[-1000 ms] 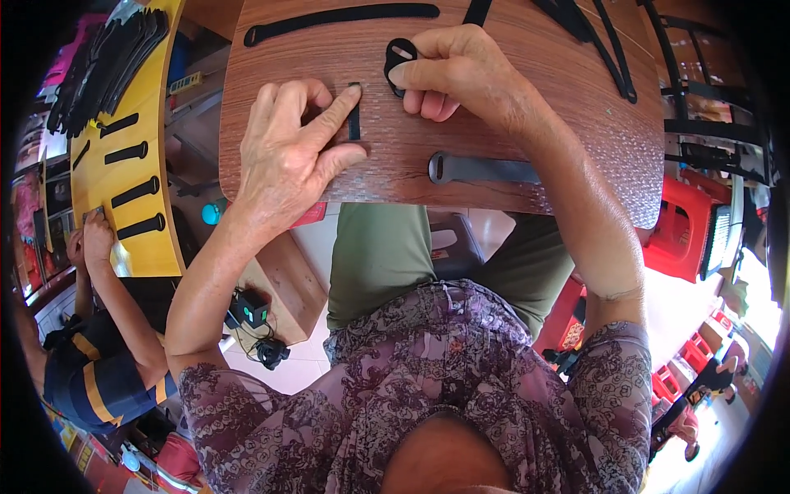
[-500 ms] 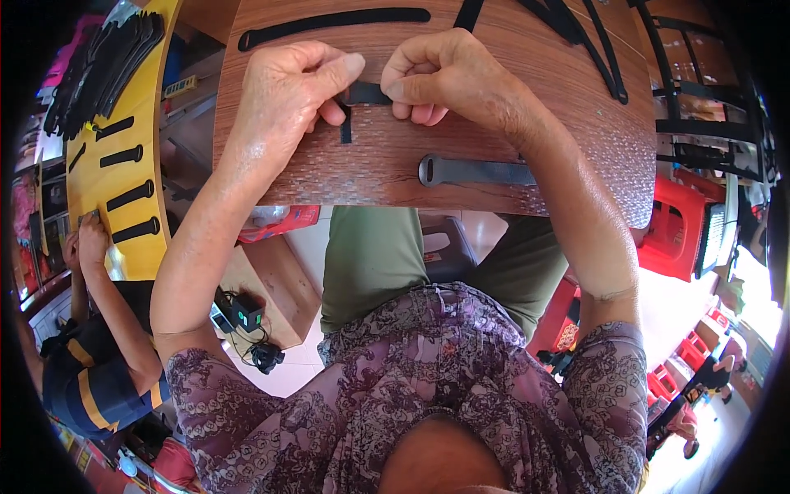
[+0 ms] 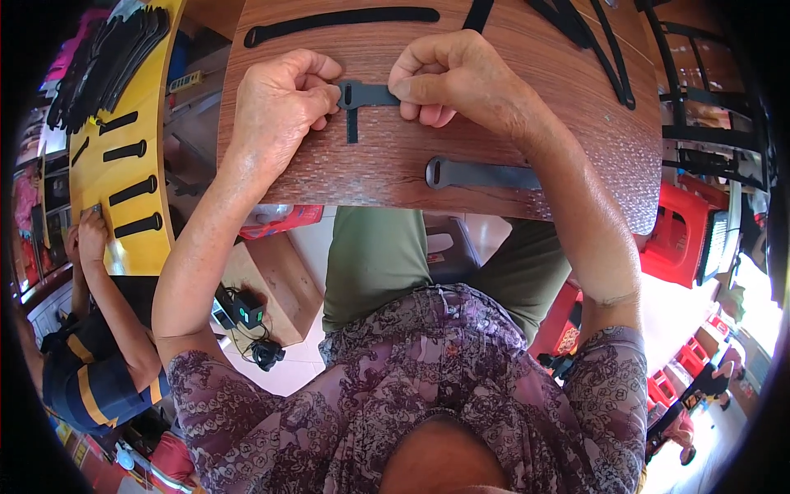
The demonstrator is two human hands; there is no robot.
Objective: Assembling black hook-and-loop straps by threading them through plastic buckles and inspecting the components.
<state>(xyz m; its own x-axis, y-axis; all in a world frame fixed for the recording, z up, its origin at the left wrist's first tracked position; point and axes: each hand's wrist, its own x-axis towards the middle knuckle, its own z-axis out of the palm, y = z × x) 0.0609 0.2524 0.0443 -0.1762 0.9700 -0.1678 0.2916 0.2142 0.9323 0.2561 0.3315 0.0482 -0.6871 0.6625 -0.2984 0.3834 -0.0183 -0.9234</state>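
Note:
My left hand (image 3: 284,111) pinches the slotted end of a dark grey hook-and-loop strap (image 3: 372,95) above the wooden table. My right hand (image 3: 453,78) grips the same strap a little farther along, and its fingers hide the rest of that side. Below the slotted end a short narrow black strip (image 3: 352,128) points toward me; whether it is joined to the strap I cannot tell. Nearer the table's front edge lies another slotted grey strap (image 3: 485,174), its right end behind my right forearm. A long black strap (image 3: 346,24) lies beyond my hands.
More black straps (image 3: 588,37) lie at the far right of the wooden table (image 3: 271,177). On a yellow table (image 3: 148,257) at left are a pile of black straps (image 3: 111,70) and several single ones. A co-worker's hands (image 3: 89,237) rest there. A red stool (image 3: 679,235) stands at right.
My left fingers have shifted down and left, from above the strap to its tip, so the slotted end now shows. My right hand keeps its hold.

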